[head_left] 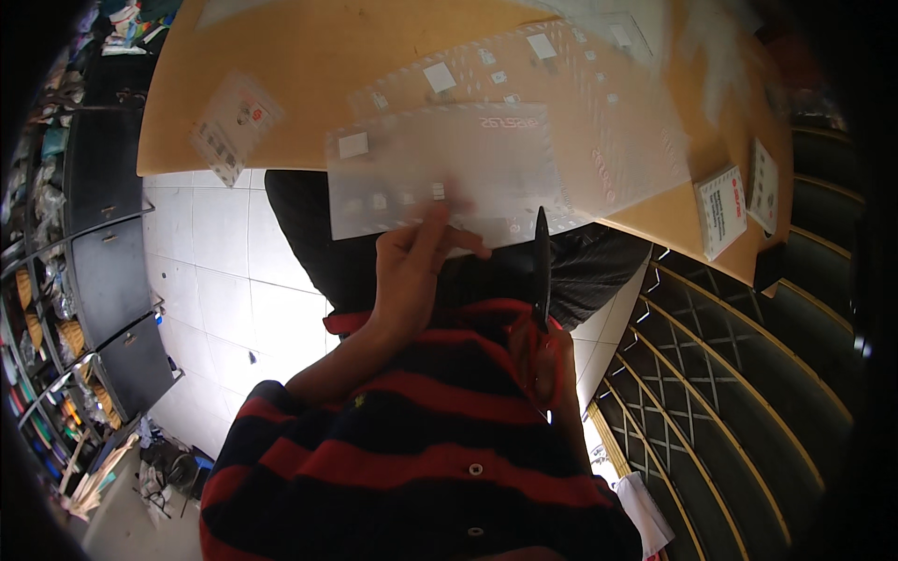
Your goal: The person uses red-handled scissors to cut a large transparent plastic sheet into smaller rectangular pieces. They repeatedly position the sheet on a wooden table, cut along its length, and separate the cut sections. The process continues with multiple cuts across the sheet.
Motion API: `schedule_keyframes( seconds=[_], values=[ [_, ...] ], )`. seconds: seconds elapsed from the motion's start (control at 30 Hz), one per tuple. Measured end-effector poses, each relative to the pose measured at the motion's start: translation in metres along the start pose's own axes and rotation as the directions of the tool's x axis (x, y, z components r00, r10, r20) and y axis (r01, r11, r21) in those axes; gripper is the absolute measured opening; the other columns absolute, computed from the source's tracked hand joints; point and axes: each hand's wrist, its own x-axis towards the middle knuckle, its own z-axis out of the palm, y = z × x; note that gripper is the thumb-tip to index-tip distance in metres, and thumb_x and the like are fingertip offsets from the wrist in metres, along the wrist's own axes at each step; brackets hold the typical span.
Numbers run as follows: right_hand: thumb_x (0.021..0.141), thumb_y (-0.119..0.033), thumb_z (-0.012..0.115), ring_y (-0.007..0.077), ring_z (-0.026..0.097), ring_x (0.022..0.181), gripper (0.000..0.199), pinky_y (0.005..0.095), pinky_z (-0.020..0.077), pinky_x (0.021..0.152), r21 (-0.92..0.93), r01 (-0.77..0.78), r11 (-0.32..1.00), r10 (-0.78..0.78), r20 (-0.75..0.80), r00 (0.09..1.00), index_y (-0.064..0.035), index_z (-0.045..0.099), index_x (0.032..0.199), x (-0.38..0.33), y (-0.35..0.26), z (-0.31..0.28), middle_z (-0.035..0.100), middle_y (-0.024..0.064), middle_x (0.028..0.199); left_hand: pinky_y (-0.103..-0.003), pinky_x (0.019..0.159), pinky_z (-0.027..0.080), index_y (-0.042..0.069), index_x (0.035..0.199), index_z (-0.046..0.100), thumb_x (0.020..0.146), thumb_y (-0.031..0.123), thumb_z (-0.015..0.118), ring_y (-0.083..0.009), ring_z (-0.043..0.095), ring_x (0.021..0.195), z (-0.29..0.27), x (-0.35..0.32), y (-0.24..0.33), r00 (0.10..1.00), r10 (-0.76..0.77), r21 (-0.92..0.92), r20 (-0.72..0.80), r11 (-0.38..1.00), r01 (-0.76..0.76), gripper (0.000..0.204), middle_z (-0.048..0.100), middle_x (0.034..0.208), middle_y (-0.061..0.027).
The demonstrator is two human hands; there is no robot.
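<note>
mostly, the view is taken up by the broad wooden table point(299, 47), its near edge passing in front of the person's dark-trousered lap. spread across its right half lies a layer of printed translucent sheets point(622, 98), thin and glossy, and likely to slide easily over one another. overlapping them, nearest the body, is the frosted sheet point(472, 159), with its lower part jutting past the table edge above the lap. it looks very light and limp, perhaps slick, apt to crease or tear rather than break; a flat pinch at the near edge or a corner should suit it best, with the body supported by the table.

the left hand point(410, 262) is at that near edge, fingers partly spread and blurred; whether they pinch it firmly cannot be told. the right hand point(540, 369), in shadow against the striped shirt, seems closed around a handle. smaller, a clear printed packet point(236, 126) rests at the left and a white booklet point(721, 213) at the right. slimmest is the black blade point(542, 266), pointing up toward the sheet, so soft film needs care near it.
</note>
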Motion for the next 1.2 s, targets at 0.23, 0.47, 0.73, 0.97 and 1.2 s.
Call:
schedule_keyframes(
  seconds=[0.23, 0.47, 0.73, 0.97, 1.2],
  values=[
    [0.089, -0.063, 0.044, 0.0037, 0.042, 0.058, 0.059, 0.0204, 0.0289, 0.051, -0.129, 0.246, 0.961, -0.214, 0.222, 0.951, -0.0043, 0.051, 0.096, -0.016, -0.008, 0.009, 0.047, -0.0037, 0.073, -0.021, 0.043, 0.031, -0.003, 0.076, 0.064, 0.098, 0.026, 0.053, -0.0050, 0.044, 0.045, -0.010, -0.008, 0.010, 0.984, -0.168, 0.356, -0.053, 0.918, 0.176, 0.037, 0.050, 0.054, -0.0018],
    [0.087, -0.024, 0.061, 0.0208, 0.058, 0.067, 0.030, 0.0296, 0.0453, 0.064, -0.384, 0.238, 0.892, -0.232, 0.062, 0.971, 0.0009, 0.056, 0.103, -0.010, 0.018, 0.021, 0.059, 0.0099, 0.077, -0.018, 0.043, 0.031, 0.000, 0.095, 0.071, 0.094, 0.024, 0.059, -0.0012, 0.042, 0.048, -0.003, -0.012, -0.005, 0.983, -0.104, 0.433, -0.149, 0.887, 0.159, 0.027, 0.052, 0.059, 0.0026],
    [0.090, -0.058, 0.042, 0.0082, 0.043, 0.054, 0.054, 0.0246, 0.0312, 0.049, -0.310, 0.236, 0.921, -0.217, 0.094, 0.972, -0.0043, 0.051, 0.088, 0.001, -0.031, 0.030, 0.046, -0.0009, 0.063, -0.020, 0.038, 0.029, -0.001, 0.094, 0.070, 0.093, 0.025, 0.060, -0.0034, 0.041, 0.041, -0.020, -0.008, -0.014, 0.980, -0.183, 0.244, -0.077, 0.950, 0.197, 0.029, 0.052, 0.055, -0.0003],
    [0.087, -0.072, 0.036, 0.0037, 0.038, 0.052, 0.068, 0.0219, 0.0271, 0.046, -0.271, 0.161, 0.949, -0.168, -0.003, 0.986, -0.0052, 0.048, 0.084, 0.003, -0.034, 0.035, 0.041, -0.0053, 0.064, -0.021, 0.035, 0.026, 0.000, 0.092, 0.070, 0.091, 0.022, 0.063, -0.0044, 0.040, 0.038, -0.019, -0.006, -0.018, 0.989, -0.115, 0.078, -0.097, 0.989, 0.123, 0.023, 0.052, 0.053, -0.0012],
    [0.086, -0.073, 0.037, 0.0049, 0.038, 0.052, 0.069, 0.0227, 0.0280, 0.047, -0.180, 0.202, 0.963, -0.184, 0.114, 0.976, -0.0052, 0.049, 0.085, 0.012, -0.017, 0.028, 0.040, -0.0054, 0.062, -0.021, 0.036, 0.028, 0.001, 0.091, 0.070, 0.089, 0.019, 0.066, -0.0052, 0.041, 0.038, -0.005, -0.008, -0.021, 0.967, -0.126, 0.171, -0.222, 0.971, 0.166, 0.018, 0.053, 0.053, -0.0009]
  ],
)
